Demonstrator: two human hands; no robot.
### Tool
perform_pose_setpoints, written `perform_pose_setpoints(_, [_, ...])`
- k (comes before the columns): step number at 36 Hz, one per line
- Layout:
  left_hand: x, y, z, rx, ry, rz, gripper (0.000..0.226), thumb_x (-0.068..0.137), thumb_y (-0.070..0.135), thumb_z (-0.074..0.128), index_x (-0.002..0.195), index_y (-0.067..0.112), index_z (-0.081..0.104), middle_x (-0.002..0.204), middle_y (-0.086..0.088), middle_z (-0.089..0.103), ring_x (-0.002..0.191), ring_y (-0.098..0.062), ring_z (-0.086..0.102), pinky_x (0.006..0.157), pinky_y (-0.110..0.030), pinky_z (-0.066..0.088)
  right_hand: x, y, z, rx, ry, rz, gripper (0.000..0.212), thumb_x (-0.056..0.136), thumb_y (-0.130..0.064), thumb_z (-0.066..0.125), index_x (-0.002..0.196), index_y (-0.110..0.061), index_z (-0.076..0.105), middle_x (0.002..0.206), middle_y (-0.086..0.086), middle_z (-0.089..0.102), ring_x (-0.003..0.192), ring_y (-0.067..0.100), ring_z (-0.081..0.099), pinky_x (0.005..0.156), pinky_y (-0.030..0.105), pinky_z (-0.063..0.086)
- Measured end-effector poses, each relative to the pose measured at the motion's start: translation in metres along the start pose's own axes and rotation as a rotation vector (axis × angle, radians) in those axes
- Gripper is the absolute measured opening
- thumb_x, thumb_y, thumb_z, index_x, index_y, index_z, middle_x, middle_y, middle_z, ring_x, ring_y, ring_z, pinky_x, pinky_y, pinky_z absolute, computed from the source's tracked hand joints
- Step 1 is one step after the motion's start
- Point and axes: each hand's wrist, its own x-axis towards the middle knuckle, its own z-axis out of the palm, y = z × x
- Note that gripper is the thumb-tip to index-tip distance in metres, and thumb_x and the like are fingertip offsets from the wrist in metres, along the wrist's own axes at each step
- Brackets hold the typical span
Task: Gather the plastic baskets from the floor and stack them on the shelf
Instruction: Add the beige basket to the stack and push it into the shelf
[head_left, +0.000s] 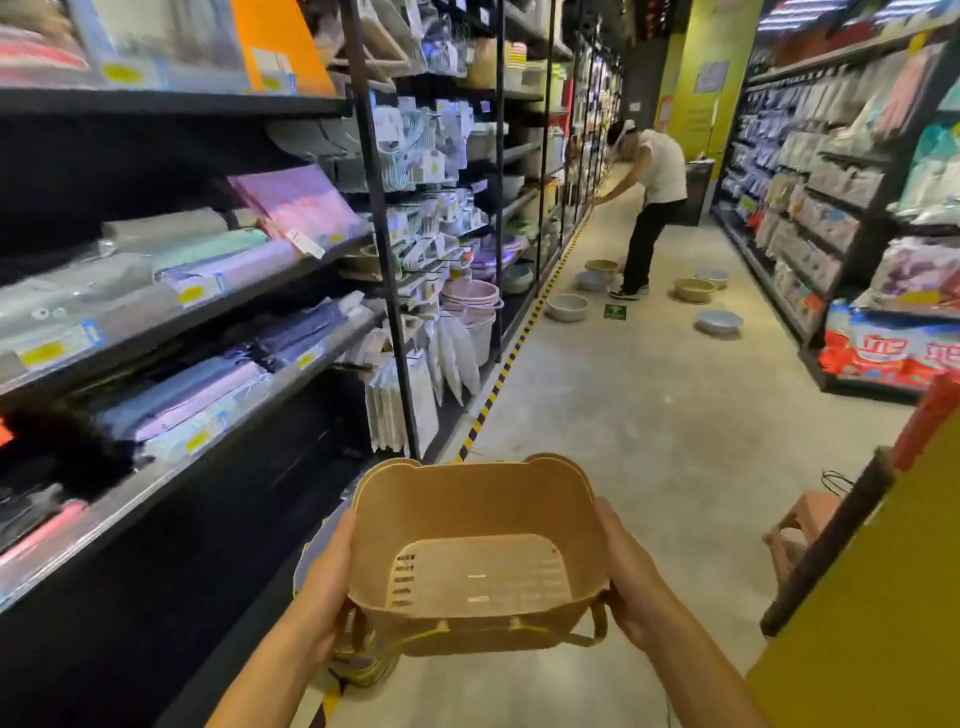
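While held off the floor (649, 415), the tan plastic basket (478, 545) is clasped by its side walls, the left hand (324, 582) and right hand (631, 587) each closed round one. The carrying step is judged in hand. Left of this basket, the shelf (208, 312) is judged the next placement. Far beyond it, round baskets (568, 306) remain ungathered.

A person (655, 176) bends forward far off, a pink stool (802, 522) stands at right, folded textiles (208, 249) lie at left.

A tan plastic basket (478, 545) with ear-shaped rim bumps and slotted bottom is held upright; round baskets (568, 306) lie scattered on the floor (649, 395) far ahead.
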Motion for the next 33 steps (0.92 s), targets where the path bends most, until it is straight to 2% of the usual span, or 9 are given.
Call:
perform_pose_setpoints(3, [0.018,0.009,0.009,-0.019,0.032,0.019,0.04,0.096,0.053,0.055,0.119,0.024,0.07,0.111,-0.008,0.073,0.097,-0.024,0.069,0.07,-0.035,0.053,0.04,-0.014,0.008,-0.043,-0.04,0.024,0.05,0.102,-0.058,0.036,0.107,-0.025,0.074,0.095,-0.002,0.079,0.094,0.018,0.072,0.074,0.032,0.05])
perform_pose_setpoints(7, [0.049,0.019,0.012,-0.042,0.061,0.015,0.045,0.1,0.055,0.045,0.115,0.019,0.068,0.101,-0.008,0.075,0.091,-0.022,0.07,0.07,-0.035,0.051,0.091,-0.029,0.028,-0.091,-0.089,0.052,0.048,0.1,-0.059,0.039,0.105,-0.025,0.073,0.099,0.0,0.078,0.1,0.022,0.069,0.092,0.042,0.053])
perform_pose_setpoints(9, [0.066,0.023,0.01,-0.056,0.082,0.018,0.045,0.103,0.052,0.04,0.109,0.018,0.068,0.084,-0.003,0.079,0.076,-0.016,0.074,0.065,-0.033,0.052,0.117,-0.035,0.043,-0.126,-0.141,0.063,0.05,0.099,-0.06,0.038,0.107,-0.025,0.072,0.1,0.001,0.078,0.101,0.023,0.07,0.097,0.046,0.052])
perform_pose_setpoints(12, [0.097,0.03,0.003,-0.11,0.113,0.007,0.044,0.107,0.045,0.033,0.101,0.017,0.066,0.068,0.003,0.077,0.057,-0.008,0.072,0.05,-0.023,0.054,0.159,-0.043,0.072,-0.149,-0.209,0.061,0.052,0.101,-0.059,0.034,0.106,-0.024,0.072,0.092,0.0,0.079,0.093,0.02,0.072,0.083,0.038,0.053])
perform_pose_setpoints(16, [0.145,0.038,-0.014,-0.215,0.173,-0.003,0.042,0.106,0.044,0.034,0.099,0.017,0.065,0.066,0.002,0.076,0.055,-0.009,0.072,0.054,-0.028,0.053,0.219,-0.05,0.116,-0.213,-0.297,0.051,0.052,0.103,-0.058,0.033,0.108,-0.023,0.071,0.09,0.002,0.078,0.077,0.013,0.073,0.071,0.032,0.05])
perform_pose_setpoints(21, [0.204,0.045,-0.04,-0.276,0.286,0.012,0.039,0.106,0.045,0.035,0.105,0.02,0.064,0.069,0.005,0.077,0.059,-0.007,0.072,0.064,-0.031,0.047,0.286,-0.06,0.181,-0.299,-0.375,0.065,0.051,0.098,-0.064,0.037,0.111,-0.029,0.072,0.106,0.002,0.077,0.103,0.025,0.071,0.099,0.051,0.052])
perform_pose_setpoints(28, [0.261,0.051,-0.066,-0.29,0.476,-0.012,0.043,0.097,0.059,0.041,0.111,0.029,0.069,0.102,-0.002,0.078,0.096,-0.021,0.073,0.084,-0.041,0.054,0.351,-0.069,0.253,-0.386,-0.489,0.045,0.045,0.104,-0.051,0.037,0.106,-0.023,0.073,0.1,-0.001,0.078,0.095,0.014,0.073,0.088,0.038,0.054])
perform_pose_setpoints(31, [0.279,0.048,-0.076,-0.34,0.57,-0.103,0.05,0.098,0.062,0.042,0.113,0.025,0.07,0.106,-0.008,0.077,0.1,-0.03,0.074,0.096,-0.056,0.054,0.377,-0.069,0.278,-0.453,-0.541,0.041,0.045,0.104,-0.052,0.038,0.108,-0.023,0.072,0.101,-0.001,0.078,0.095,0.012,0.073,0.089,0.038,0.054])
perform_pose_setpoints(33, [0.292,0.047,-0.077,-0.402,0.669,-0.173,0.045,0.099,0.057,0.046,0.101,0.021,0.072,0.101,-0.013,0.077,0.095,-0.033,0.073,0.094,-0.055,0.054,0.395,-0.066,0.294,-0.482,-0.585,0.058,0.045,0.101,-0.057,0.039,0.111,-0.028,0.072,0.105,-0.003,0.077,0.103,0.015,0.071,0.094,0.042,0.054])
